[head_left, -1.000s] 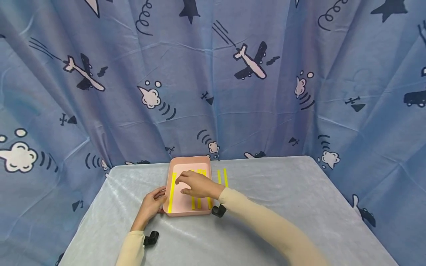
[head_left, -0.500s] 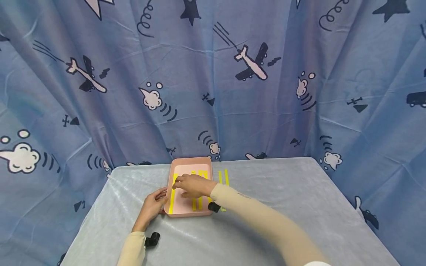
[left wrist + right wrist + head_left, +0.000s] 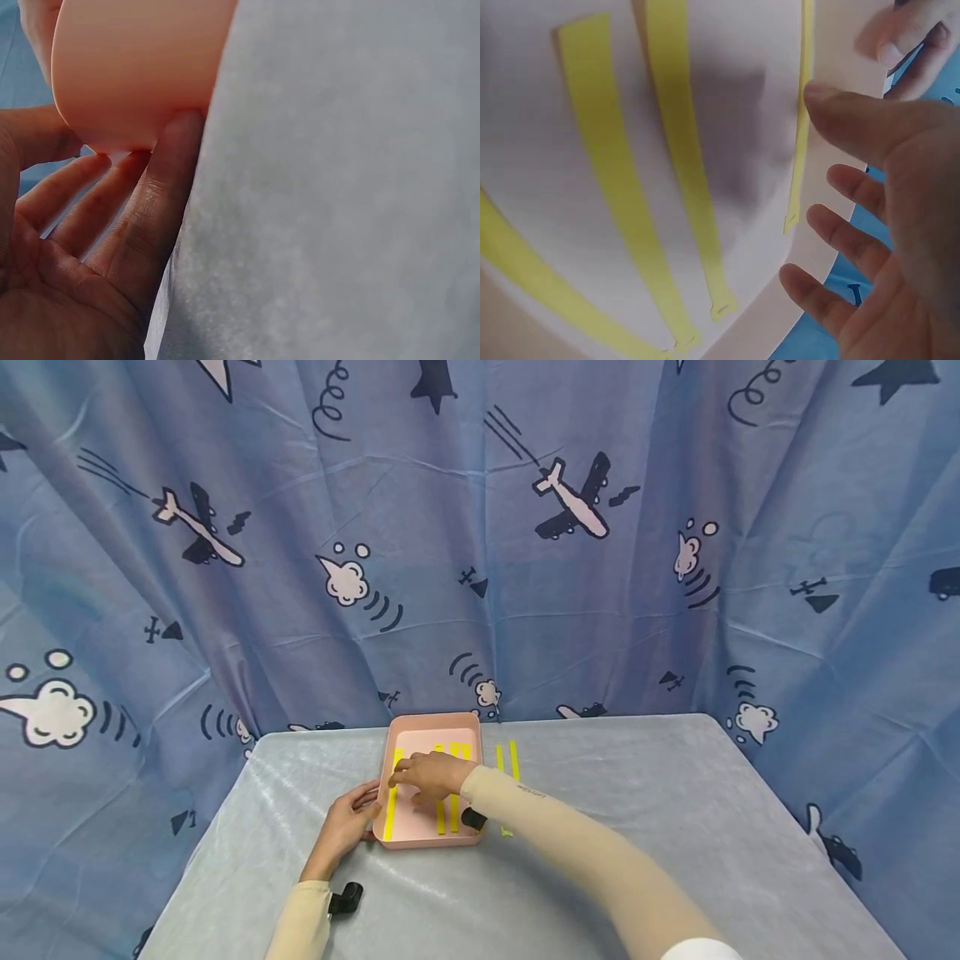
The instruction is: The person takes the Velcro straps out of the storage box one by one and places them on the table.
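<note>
A blue curtain (image 3: 427,643) printed with aeroplanes and puffs of cloud hangs behind a surface (image 3: 660,793) draped in pale grey, velvety cloth. Near its back edge lies a shallow, rectangular pale-pink tray (image 3: 433,719) holding four long, flat yellow strips. The left hand (image 3: 343,827) has its grip on the tray's left wall, thumb at the rim, fingers outside. The right hand (image 3: 433,774) reaches over the tray, fingers loose and apart, its grip apparently on nothing; its thumb is at the leftmost yellow strip (image 3: 391,814), though I can't tell whether they touch.

I'd worry that a careless brush of those fingers could knock that strip askew, and a tug by the left hand could slide the lot.

The right hand and its black wrist camera (image 3: 473,818) cover parts of the strips. Beside the tray, two more yellow strips (image 3: 500,757) disappear under the forearm; a yellow scrap (image 3: 506,832) peeks out below, perhaps an end.
</note>
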Action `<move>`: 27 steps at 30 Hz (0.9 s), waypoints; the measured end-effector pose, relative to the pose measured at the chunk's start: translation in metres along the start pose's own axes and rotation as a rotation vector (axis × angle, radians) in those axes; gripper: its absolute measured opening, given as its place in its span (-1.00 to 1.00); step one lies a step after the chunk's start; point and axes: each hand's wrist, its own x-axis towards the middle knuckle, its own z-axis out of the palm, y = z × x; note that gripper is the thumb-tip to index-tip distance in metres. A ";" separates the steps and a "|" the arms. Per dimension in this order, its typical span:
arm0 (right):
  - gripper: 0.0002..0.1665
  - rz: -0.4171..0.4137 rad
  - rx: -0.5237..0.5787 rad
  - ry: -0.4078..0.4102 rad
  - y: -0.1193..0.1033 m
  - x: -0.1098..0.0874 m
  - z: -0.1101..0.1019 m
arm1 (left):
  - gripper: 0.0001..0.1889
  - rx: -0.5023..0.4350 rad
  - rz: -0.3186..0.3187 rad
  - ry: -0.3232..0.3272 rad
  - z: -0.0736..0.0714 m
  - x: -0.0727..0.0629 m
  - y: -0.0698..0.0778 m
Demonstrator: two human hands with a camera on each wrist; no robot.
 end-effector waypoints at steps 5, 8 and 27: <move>-0.39 -0.003 0.017 -0.034 -0.001 0.005 0.003 | -0.49 -0.012 -0.001 -0.008 0.000 -0.001 0.000; -0.40 0.010 0.007 -0.050 -0.002 0.009 0.005 | -0.49 -0.003 -0.003 -0.005 -0.001 -0.001 -0.001; -0.55 0.017 -0.097 -0.003 -0.002 0.015 0.012 | -0.50 -0.027 0.018 0.003 -0.001 0.000 -0.001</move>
